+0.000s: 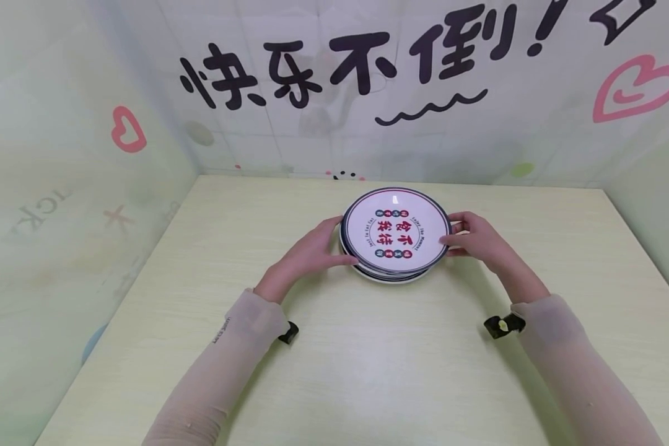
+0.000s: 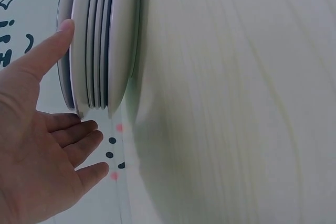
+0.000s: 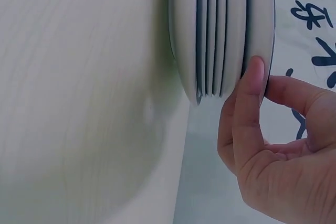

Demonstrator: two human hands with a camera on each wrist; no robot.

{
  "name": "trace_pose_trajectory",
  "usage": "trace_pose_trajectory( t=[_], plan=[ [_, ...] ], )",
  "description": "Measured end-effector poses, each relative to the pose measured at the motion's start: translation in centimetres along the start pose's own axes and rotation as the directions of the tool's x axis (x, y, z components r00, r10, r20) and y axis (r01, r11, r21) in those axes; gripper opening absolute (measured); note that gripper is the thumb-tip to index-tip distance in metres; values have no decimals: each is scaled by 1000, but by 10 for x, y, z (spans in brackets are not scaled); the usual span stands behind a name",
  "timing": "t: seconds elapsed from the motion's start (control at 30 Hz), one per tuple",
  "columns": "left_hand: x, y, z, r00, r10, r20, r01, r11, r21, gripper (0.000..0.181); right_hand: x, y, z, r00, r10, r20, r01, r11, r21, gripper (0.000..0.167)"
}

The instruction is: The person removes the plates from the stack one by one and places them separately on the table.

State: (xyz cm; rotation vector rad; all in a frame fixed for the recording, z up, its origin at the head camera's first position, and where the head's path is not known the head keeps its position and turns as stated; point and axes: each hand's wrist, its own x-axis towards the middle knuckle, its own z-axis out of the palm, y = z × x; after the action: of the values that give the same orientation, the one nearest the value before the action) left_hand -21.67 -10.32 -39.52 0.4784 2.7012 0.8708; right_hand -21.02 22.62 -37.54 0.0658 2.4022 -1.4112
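A stack of several white plates with dark rims sits near the back middle of the table. Its top plate (image 1: 393, 204) bears red and teal printed characters and lies slightly off-centre over those below. My right hand (image 1: 476, 240) pinches the right rim of this top plate, thumb on the upper face and a finger (image 3: 254, 77) against its underside. At the stack's left side, my left hand (image 1: 314, 248) touches the rims with its thumb (image 2: 59, 40) and fingertips. Its fingers are spread and only loosely bent. The lower plates (image 3: 207, 35) show edge-on in the right wrist view.
The pale wood-grain table (image 1: 368, 371) spreads in front of the stack. A white printed backdrop (image 1: 323, 142) with black characters rises close behind it, and side panels stand left and right. Each sleeve has a black strap (image 1: 504, 325) at the wrist.
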Motion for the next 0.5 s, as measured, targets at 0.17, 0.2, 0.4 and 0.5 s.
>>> trace_pose_trajectory(
  t=[0.17, 0.2, 0.4, 0.5],
  plan=[
    [0, 1, 1, 1000, 1, 1, -1, 1000, -1, 106, -3, 1, -3, 1000, 7, 5, -8, 997, 80, 69],
    [0, 1, 1, 1000, 1, 0, -1, 1000, -1, 106, -3, 1, -3, 1000, 4, 9, -5, 995, 100, 69],
    [0, 1, 1, 1000, 1, 0, -1, 1000, 9, 105, -6, 2, -7, 1000, 4, 20, -7, 983, 182, 69],
    [0, 1, 0, 1000, -1, 2, 1, 1000, 9, 105, -7, 2, -7, 1000, 17, 16, -20, 978, 208, 69]
  ],
)
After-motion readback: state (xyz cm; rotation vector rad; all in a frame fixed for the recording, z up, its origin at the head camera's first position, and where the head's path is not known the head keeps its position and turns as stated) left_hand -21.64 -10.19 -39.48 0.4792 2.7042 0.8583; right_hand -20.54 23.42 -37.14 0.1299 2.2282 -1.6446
